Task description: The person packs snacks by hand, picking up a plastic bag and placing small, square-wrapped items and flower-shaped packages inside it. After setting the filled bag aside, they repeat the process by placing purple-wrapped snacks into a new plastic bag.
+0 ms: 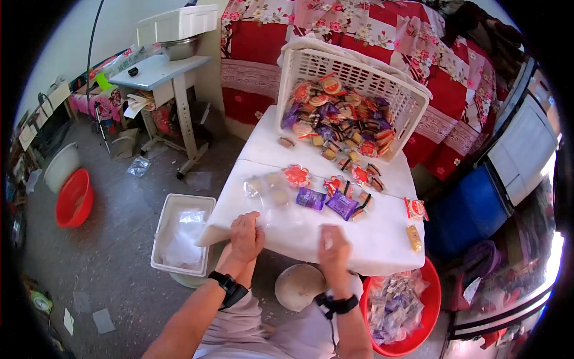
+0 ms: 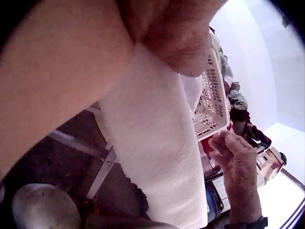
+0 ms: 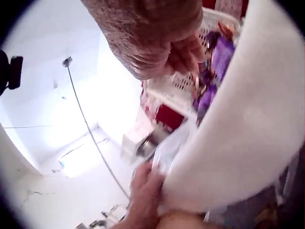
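Observation:
My left hand (image 1: 245, 238) is at the near left edge of the white-covered table, its fingers pinching the mouth of a clear plastic bag (image 1: 256, 189). Several pale round pieces sit inside the bag, which lies flat on the cloth. In the right wrist view, the same bag (image 3: 174, 143) rises beside the left hand (image 3: 145, 191). My right hand (image 1: 333, 246), blurred in the head view, hovers over the near table edge with loosely bent fingers and nothing visible in them. Just beyond it lie two purple packets (image 1: 342, 205), red flower-shaped packets (image 1: 296, 175) and small wrapped cakes (image 1: 375, 184).
A white slotted basket (image 1: 412, 119) lies tipped toward me at the back, spilling wrapped snacks. At the right edge are a red-and-white packet (image 1: 415, 209) and a yellow one (image 1: 414, 238). Below stand a red basin (image 1: 435, 299) of packets and a white tub (image 1: 156, 251) of clear bags.

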`<state>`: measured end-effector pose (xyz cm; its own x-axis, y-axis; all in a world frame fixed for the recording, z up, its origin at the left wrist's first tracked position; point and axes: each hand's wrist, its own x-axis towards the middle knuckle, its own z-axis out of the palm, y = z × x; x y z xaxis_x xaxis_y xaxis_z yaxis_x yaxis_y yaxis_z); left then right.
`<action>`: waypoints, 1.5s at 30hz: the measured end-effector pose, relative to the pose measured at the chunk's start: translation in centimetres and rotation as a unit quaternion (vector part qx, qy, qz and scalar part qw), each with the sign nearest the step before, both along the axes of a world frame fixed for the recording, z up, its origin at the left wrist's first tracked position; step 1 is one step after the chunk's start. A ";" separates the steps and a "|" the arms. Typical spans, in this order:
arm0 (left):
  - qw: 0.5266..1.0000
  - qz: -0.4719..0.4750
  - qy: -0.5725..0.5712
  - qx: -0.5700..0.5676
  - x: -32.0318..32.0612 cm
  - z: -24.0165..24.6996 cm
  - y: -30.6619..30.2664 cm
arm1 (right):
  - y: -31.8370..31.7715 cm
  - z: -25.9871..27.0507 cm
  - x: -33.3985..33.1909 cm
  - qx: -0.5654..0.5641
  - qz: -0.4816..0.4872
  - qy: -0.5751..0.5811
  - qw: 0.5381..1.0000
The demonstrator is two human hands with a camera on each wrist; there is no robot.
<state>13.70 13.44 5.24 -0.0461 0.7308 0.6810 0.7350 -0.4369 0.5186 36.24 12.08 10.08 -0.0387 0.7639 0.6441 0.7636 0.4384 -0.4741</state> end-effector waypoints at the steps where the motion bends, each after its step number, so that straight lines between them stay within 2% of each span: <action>1: 1.000 0.000 0.001 0.000 0.1 -0.1 0.0 | 1.9 -0.7 2.6 0.034 -0.042 0.013 0.998; 2: 1.000 0.003 0.005 0.006 0.1 -0.3 0.1 | 3.4 -0.4 4.6 0.008 -0.095 0.033 0.995; 3: 1.000 0.007 0.009 0.012 0.1 -0.3 0.2 | 4.7 1.0 6.2 0.035 -0.110 -0.036 0.993; 6: 1.000 0.007 0.018 0.006 0.1 -0.2 0.3 | 7.9 1.7 9.2 -0.075 -0.084 -0.129 0.985; 7: 1.000 0.008 0.021 0.008 0.1 -0.1 0.2 | 8.2 1.8 9.3 -0.073 -0.083 -0.127 0.986; 9: 1.000 0.009 0.022 -0.010 0.0 0.0 0.1 | 8.5 2.1 9.4 -0.236 -0.038 -0.182 0.954; 13: 1.000 0.007 0.012 -0.012 0.0 -0.1 0.0 | 7.9 1.2 9.2 -0.228 -0.089 -0.146 0.958; 15: 1.000 0.006 0.018 0.007 0.0 -0.3 0.1 | 7.4 -0.2 9.8 -0.127 -0.116 -0.164 0.971; 16: 1.000 0.006 0.017 0.006 0.0 -0.3 0.2 | 6.8 -0.2 9.8 -0.127 -0.116 -0.165 0.971; 18: 0.999 0.007 0.011 0.032 0.1 -0.2 0.2 | 5.3 -0.1 9.8 -0.156 -0.189 0.009 0.969; 19: 1.000 0.009 0.009 0.029 0.1 -0.1 0.1 | 4.5 -0.3 9.8 -0.167 -0.170 0.084 0.968; 20: 1.000 0.005 0.002 0.031 0.1 0.0 0.0 | 3.5 -0.5 9.7 -0.170 -0.168 0.081 0.968; 21: 0.999 0.001 -0.004 0.032 0.1 0.1 0.1 | 1.6 1.0 8.3 -0.235 -0.095 0.213 0.944; 22: 1.000 0.005 -0.005 0.028 0.2 -0.1 0.1 | 0.1 2.1 6.9 -0.295 -0.019 0.338 0.893; 23: 1.000 0.009 -0.007 0.014 0.2 -0.4 0.2 | -0.9 2.2 5.8 -0.302 -0.016 0.336 0.892; 26: 1.000 0.024 -0.005 -0.003 0.2 -0.6 0.2 | -2.3 1.5 2.6 -0.393 0.111 0.342 0.846; 28: 1.000 0.032 -0.002 -0.001 0.1 -0.6 0.1 | -2.4 0.5 0.2 -0.403 0.152 0.327 0.841; 31: 1.000 0.009 -0.010 -0.002 0.0 -0.7 0.2 | -1.7 -1.2 -2.6 -0.443 0.155 0.335 0.817; 34: 1.000 0.009 -0.013 0.010 -0.1 -0.7 0.3 | -1.1 -1.5 -4.7 -0.417 0.125 0.379 0.817; 38: 1.000 0.004 -0.010 0.023 -0.1 -0.4 0.2 | 0.1 -1.2 -6.7 -0.368 0.072 0.400 0.836; 45: 0.999 0.001 -0.019 0.027 -0.2 -0.1 0.2 | 3.0 -3.8 -10.2 -0.255 0.096 0.357 0.893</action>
<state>13.47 13.67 5.11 -0.0733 0.6931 0.7171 0.7165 -0.4635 0.5213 26.02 15.11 6.30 0.0811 0.9886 0.1265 0.1211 0.1162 -0.9858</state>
